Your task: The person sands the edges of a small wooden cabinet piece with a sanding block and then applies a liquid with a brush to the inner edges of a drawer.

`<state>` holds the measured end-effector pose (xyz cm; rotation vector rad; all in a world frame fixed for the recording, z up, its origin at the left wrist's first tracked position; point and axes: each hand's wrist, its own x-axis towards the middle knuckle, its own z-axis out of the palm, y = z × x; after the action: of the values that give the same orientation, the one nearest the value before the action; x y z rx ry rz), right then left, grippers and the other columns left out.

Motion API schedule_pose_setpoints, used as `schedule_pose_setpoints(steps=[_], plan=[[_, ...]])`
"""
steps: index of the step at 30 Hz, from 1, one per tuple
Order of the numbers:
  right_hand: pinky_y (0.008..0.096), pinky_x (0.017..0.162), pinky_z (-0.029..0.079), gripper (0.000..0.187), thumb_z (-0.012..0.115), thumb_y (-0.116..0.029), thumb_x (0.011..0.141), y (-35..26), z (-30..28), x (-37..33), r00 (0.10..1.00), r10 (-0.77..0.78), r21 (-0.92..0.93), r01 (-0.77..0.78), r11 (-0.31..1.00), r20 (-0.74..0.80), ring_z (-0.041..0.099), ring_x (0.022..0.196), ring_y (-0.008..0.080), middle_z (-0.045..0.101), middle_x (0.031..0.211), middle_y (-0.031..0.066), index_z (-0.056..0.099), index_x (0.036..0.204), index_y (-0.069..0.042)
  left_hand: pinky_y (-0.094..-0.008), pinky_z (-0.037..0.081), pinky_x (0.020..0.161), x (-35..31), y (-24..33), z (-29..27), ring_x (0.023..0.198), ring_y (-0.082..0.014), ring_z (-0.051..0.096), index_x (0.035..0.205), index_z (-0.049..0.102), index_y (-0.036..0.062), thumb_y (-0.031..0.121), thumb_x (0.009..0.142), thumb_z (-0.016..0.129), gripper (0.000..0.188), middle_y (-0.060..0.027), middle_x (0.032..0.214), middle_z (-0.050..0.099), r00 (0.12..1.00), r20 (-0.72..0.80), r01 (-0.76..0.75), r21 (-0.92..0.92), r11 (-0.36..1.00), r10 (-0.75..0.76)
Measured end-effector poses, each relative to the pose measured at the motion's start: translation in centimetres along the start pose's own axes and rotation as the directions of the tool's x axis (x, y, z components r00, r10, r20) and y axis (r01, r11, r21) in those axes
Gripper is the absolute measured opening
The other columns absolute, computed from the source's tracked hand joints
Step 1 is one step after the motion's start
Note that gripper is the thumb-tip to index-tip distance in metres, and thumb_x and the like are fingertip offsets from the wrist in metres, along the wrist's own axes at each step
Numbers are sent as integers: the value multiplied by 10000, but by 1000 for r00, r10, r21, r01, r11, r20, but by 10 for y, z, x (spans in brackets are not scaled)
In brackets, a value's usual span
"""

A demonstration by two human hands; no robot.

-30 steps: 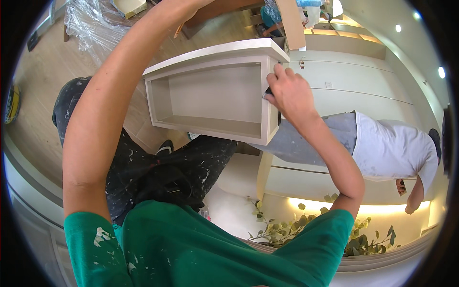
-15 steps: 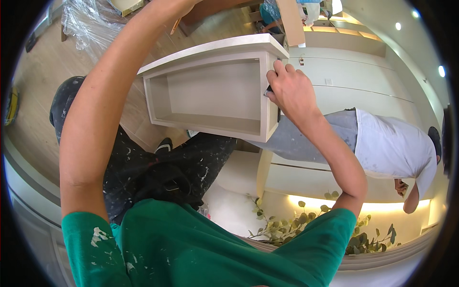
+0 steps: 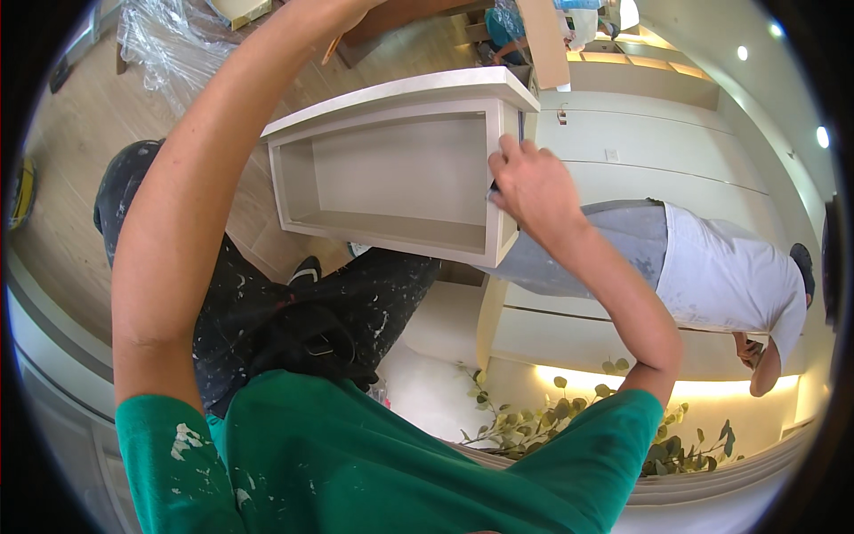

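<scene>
A pale drawer-like box (image 3: 400,169) with an open front stands before me, a thicker light board along its top. My right hand (image 3: 536,185) is closed at its right end panel, fingers curled around a small dark object (image 3: 493,190) pressed to the panel's edge. Most of that object is hidden by my fingers, so I cannot tell its kind. My left forearm (image 3: 240,98) reaches past the box's left side and leaves the picture at the top, with the hand out of sight. Beside that forearm shows a thin orange-brown piece (image 3: 331,49).
Another person in a white shirt (image 3: 725,267) and grey trousers stands at the right, by white wall panels (image 3: 658,169). Clear plastic wrap (image 3: 173,53) lies on the wood floor at the upper left. A leafy plant (image 3: 551,414) is low right. Someone else (image 3: 505,36) is far back.
My right hand has slid down along the box's right end panel, toward me, still closed on the small dark object. The left arm has hardly moved.
</scene>
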<state>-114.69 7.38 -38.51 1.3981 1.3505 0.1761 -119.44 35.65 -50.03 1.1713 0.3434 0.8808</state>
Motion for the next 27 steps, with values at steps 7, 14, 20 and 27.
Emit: schedule_pose_setpoints(steps=[7, 14, 20, 27], plan=[[385, 744, 549, 329, 845, -287, 786, -8, -22, -32, 981, -105, 626, -21, 779, 164, 661, 894, 299, 595, 939, 96, 662, 916, -47, -315, 431, 702, 5, -7, 1, 724, -111, 522, 777, 680, 24, 295, 935, 679, 314, -19, 725, 624, 998, 42, -50, -33, 998, 51], [421, 755, 517, 330, 853, -298, 795, -29, -42, -82, 994, 29, 943, -110, 313, 106, 635, 895, 317, 586, 943, 97, 658, 947, -81, -271, 270, 531, -4, -9, 16, 566, -49, 320, 920, 735, 60, 390, 1000, 617, 360, 83, 623, 379, 992, 109, 72, -95, 993, -62], [375, 869, 495, 303, 809, -263, 865, -100, 18, -89, 967, 198, 949, 204, -241, -158, 620, 979, 285, 618, 1021, 88, 688, 1078, -85, -229, 187, 471, -27, -9, 31, 510, -10, 245, 1061, 717, 10, 412, 1085, 507, 454, 116, 622, 286, 947, 273, 221, -160, 962, -172], [300, 920, 435, 192, 746, -101, 927, -195, 49, -55, 866, 500, 403, 455, -794, 6, 566, 1030, 143, 594, 1055, 31, 674, 1091, -34, -240, 192, 465, -29, -12, 33, 512, -22, 237, 1035, 704, 15, 386, 1085, 520, 417, 102, 617, 282, 973, 152, 173, 26, 984, -175]])
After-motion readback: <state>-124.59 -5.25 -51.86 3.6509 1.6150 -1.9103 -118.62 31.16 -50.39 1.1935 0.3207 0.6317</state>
